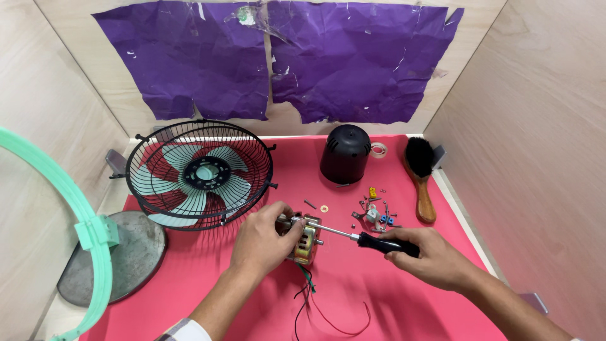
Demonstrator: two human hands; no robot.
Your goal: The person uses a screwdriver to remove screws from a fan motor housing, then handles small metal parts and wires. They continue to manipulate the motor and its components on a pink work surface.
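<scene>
Seemingly screwdriver [353,237] on motor [305,239], hands [262,243] gripping both

My 2 forearms are bare from wrist to well up the arm. My left hand [262,243] and right hand [432,256] wear no gloves, rings or watch that I can see. Near the bottom edge, my left arm ends in a rolled sleeve cuff [183,331], pale with a checked pattern of thin darker lines.
</scene>
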